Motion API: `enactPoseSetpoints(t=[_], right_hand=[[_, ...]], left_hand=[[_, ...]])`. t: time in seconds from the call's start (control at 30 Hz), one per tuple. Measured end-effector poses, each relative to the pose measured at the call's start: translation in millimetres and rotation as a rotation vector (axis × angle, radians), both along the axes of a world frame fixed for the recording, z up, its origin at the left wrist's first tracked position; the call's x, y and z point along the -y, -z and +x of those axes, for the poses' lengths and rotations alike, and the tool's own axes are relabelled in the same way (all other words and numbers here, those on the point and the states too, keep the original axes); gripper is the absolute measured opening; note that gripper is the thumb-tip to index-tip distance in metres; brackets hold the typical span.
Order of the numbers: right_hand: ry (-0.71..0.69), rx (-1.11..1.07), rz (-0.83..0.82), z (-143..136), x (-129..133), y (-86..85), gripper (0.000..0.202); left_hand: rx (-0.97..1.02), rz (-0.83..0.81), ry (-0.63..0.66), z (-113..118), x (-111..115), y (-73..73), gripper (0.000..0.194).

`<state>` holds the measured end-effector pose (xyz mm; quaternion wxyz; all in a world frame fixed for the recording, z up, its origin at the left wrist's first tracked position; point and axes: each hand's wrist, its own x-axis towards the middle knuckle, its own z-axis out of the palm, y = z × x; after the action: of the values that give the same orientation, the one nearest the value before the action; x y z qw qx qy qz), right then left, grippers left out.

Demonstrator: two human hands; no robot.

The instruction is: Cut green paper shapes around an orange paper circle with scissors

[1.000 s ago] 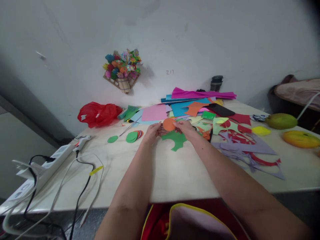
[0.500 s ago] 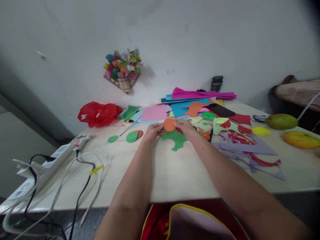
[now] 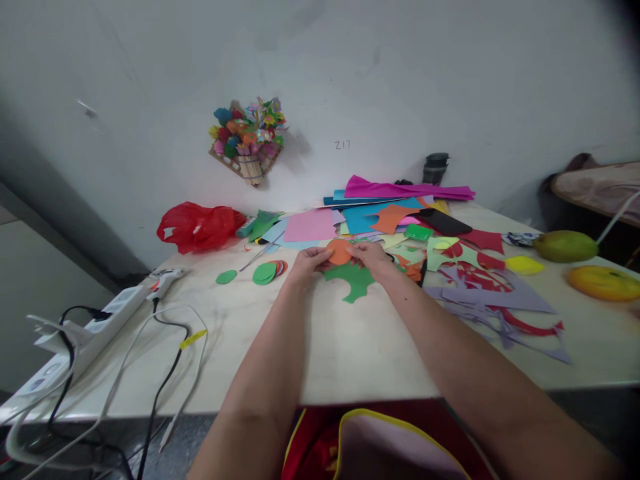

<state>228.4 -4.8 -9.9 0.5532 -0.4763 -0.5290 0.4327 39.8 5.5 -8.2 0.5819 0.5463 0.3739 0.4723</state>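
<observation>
Being pinched by two hands, one orange circle (image 3: pixel 339 253) is held near the middle of the frame. Its left edge is gripped by the thumb and fingers of the left hand (image 3: pixel 311 259), and its right edge by those of the right hand (image 3: pixel 369 256). Some fingertips are hidden behind the circle. One green scrap (image 3: pixel 353 281) with round bites cut out is seen just below, and its top is partly covered by the hands.

Left of the middle, one green circle (image 3: pixel 227 277) is seen alone. Beside it, one pile of circles (image 3: pixel 263 274) is spread out, green on top; how many are in it cannot be counted.

At the right side, two mangoes (image 3: pixel 565 246) are seen, one green and one yellow. The purple scraps (image 3: pixel 500 300) nearby are too tangled to be counted. One red bag (image 3: pixel 200 228) is seen left of the middle, and what is inside cannot be made out. Both arms are cut off by the bottom edge.
</observation>
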Motion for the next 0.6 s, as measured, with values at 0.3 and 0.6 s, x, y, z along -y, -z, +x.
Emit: enactPoseSetpoints(t=[0.3, 0.6], right_hand=[[-0.066, 0.025, 0.024, 0, 5, -2.5, 0.035], [-0.052, -0.045, -0.038, -5, 12, -11.6, 0.037]], left_hand=[[-0.062, 0.133, -0.101, 2, 2, -3.7, 0.036], [-0.044, 0.074, -0.010, 3, 3, -3.8, 0.037]])
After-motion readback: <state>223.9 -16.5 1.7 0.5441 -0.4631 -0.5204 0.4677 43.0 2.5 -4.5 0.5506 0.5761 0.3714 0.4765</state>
